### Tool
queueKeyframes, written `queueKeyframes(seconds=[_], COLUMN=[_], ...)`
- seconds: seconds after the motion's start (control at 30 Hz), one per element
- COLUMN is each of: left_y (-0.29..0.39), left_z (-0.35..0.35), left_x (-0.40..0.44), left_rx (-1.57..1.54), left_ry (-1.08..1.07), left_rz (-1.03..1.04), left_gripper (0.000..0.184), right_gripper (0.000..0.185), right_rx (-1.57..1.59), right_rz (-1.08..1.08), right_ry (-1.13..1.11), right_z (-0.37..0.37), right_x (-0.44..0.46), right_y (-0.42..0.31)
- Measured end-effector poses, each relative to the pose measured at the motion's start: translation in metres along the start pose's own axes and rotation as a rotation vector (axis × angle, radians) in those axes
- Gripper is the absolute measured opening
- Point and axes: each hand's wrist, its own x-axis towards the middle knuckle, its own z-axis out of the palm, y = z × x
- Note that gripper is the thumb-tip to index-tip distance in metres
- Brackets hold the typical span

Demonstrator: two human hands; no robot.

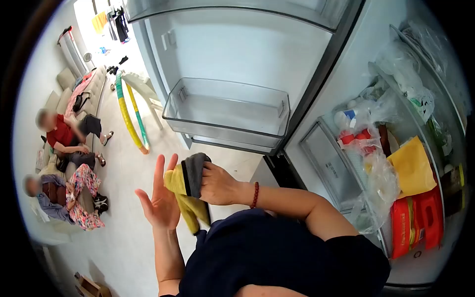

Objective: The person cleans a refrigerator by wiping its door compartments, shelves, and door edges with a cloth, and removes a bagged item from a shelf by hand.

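My right hand (217, 184), with a red bead bracelet (255, 195) on its wrist, is closed round a yellow and grey cloth (194, 173). Part of the cloth hangs down in front of my dark top (277, 247). Just left of the cloth, my left hand (163, 198) is raised with its fingers apart and nothing in it. Beyond both hands is the open fridge door with a clear door bin (227, 110).
On the right, fridge shelves hold plastic bags (381, 183), a yellow packet (411, 167) and a red package (415, 222). Two people (64, 133) sit at the left by a sofa (91, 91). A coloured hoop (126, 116) leans by a white chair (143, 84).
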Motion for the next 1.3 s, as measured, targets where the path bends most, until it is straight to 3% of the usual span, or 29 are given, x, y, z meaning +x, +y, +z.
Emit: queueKeyframes(seconds=[0.07, 0.2, 0.27, 0.4, 0.57, 0.67, 0.73, 0.8, 0.87, 0.93, 1.03, 1.1, 1.17, 1.3], left_y=[0.003, 0.005, 0.0, 0.003, -0.015, -0.017, -0.02, -0.02, -0.022, -0.021, -0.03, -0.03, -0.032, -0.037], left_z=[-0.002, -0.001, 0.0, -0.02, -0.003, 0.008, 0.001, 0.005, 0.011, 0.023, 0.025, 0.021, 0.022, 0.023], left_x=[-0.002, 0.006, 0.011, 0.02, 0.035, 0.043, 0.049, 0.056, 0.071, 0.081, 0.101, 0.111, 0.113, 0.11], left_rx=[0.173, 0.47, 0.579, 0.641, 0.691, 0.775, 0.918, 1.086, 1.306, 1.427, 1.634, 1.744, 1.715, 1.707], left_ry=[-0.026, -0.05, -0.008, -0.011, -0.079, -0.057, -0.002, 0.014, 0.01, 0.019, 0.023, 0.007, 0.042, 0.057], left_rz=[-0.001, 0.021, 0.068, 0.123, 0.156, 0.155, 0.177, 0.292, 0.459, 0.386, 0.451, 0.429, 0.492, 0.491], left_gripper=[0.089, 0.098, 0.105, 0.091, 0.073, 0.057, 0.052, 0.047, 0.045, 0.044, 0.031, 0.027, 0.024, 0.023], right_gripper=[0.023, 0.024, 0.03, 0.047, 0.031, 0.021, 0.02, 0.022, 0.022, 0.022, 0.022, 0.035, 0.037, 0.028], right_rx=[0.112, 0.217, 0.079, -0.339, -0.77, -0.845, -0.671, -0.301, -0.18, -0.087, -0.212, -0.218, -0.038, -0.216], right_rz=[0.134, 0.098, -0.053, -0.15, -0.197, -0.223, 0.112, 0.475, 0.501, 0.572, 0.279, 0.301, 0.606, 0.593], right_ry=[0.04, 0.134, 0.277, 0.366, 0.32, -0.102, -0.418, -0.73, -0.868, -1.033, -1.042, -1.086, -0.987, -1.187], right_z=[-0.028, -0.078, -0.111, -0.187, -0.225, -0.213, -0.205, -0.207, -0.209, -0.208, -0.195, -0.188, -0.197, -0.182], right_x=[0.003, 0.02, 0.041, 0.08, 0.081, 0.058, 0.041, 0.033, 0.043, 0.058, 0.042, 0.034, 0.034, 0.06], right_y=[-0.016, -0.025, -0.019, 0.016, 0.045, 0.058, 0.074, 0.086, 0.094, 0.097, 0.116, 0.131, 0.118, 0.109])
